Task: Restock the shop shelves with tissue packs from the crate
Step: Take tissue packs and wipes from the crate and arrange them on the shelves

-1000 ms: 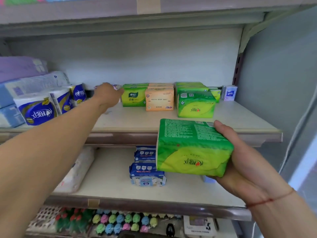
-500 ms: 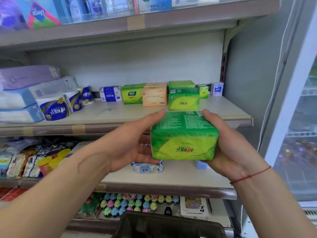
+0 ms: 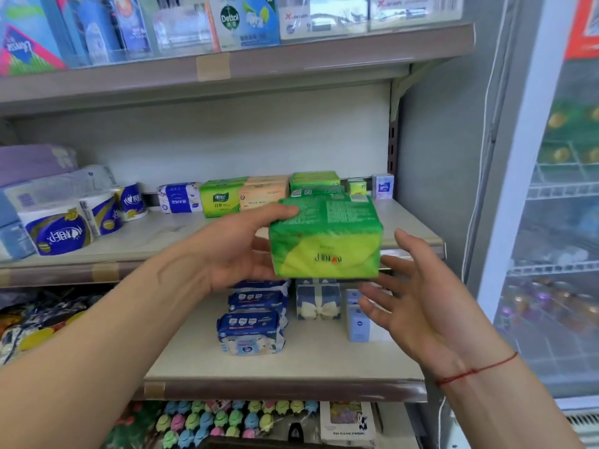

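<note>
The left hand (image 3: 238,254) pinches the green tissue pack (image 3: 325,238) by its left end; the right hand (image 3: 424,290), grip spread, sits right of it, perhaps touching.

tissue pack (image 3: 325,241) before shelf (image 3: 168,234) (fridge (image 3: 557,222) rightward).

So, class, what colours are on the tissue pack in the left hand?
The tissue pack is green with a yellow front panel; head view.
</note>
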Demonstrator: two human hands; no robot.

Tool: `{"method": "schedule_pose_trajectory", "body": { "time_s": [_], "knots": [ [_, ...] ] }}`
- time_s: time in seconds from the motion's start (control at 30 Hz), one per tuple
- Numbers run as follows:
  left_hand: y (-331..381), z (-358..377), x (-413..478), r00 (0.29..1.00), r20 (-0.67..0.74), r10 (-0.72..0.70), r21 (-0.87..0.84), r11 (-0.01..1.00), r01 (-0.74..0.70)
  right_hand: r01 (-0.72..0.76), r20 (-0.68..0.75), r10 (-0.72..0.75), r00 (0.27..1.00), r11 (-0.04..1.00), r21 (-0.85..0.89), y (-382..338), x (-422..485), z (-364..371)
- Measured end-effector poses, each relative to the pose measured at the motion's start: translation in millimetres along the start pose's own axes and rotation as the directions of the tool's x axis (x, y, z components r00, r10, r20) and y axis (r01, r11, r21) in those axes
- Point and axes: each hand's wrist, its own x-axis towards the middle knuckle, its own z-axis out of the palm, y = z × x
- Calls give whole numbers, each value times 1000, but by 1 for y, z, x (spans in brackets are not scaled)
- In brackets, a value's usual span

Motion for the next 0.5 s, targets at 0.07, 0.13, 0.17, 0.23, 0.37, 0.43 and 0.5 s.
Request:
{"method": "schedule_pose_trajectory", "body": {
  "time_s": [0.07,0.13,0.17,0.23,0.37,0.43,0.5],
  "knots": [
    [11,-1,23,998,-41,43,-6,999,-44,-6,-47,7,999,1000,18,-2,7,-7],
    [17,-5,48,994,-57,90,11,996,-89,-13,-56,14,998,1000,18,-3,13,-13],
    [19,-7,61,992,-56,115,15,993,-115,-18,-58,19,998,1000,23,-3,16,-15],
    [17,-11,88,983,-65,169,19,986,-168,-24,-56,26,998,999,32,-3,21,-16],
    [1,-14,132,972,-65,225,98,971,-218,-45,-41,46,998,999,14,0,29,-16],
    [-11,-13,147,973,-37,227,134,966,-220,-56,-20,56,998,998,8,2,31,-15],
    [-21,-13,157,972,-6,235,177,957,-230,-56,15,55,998,998,19,2,32,-13]
  ]
}}
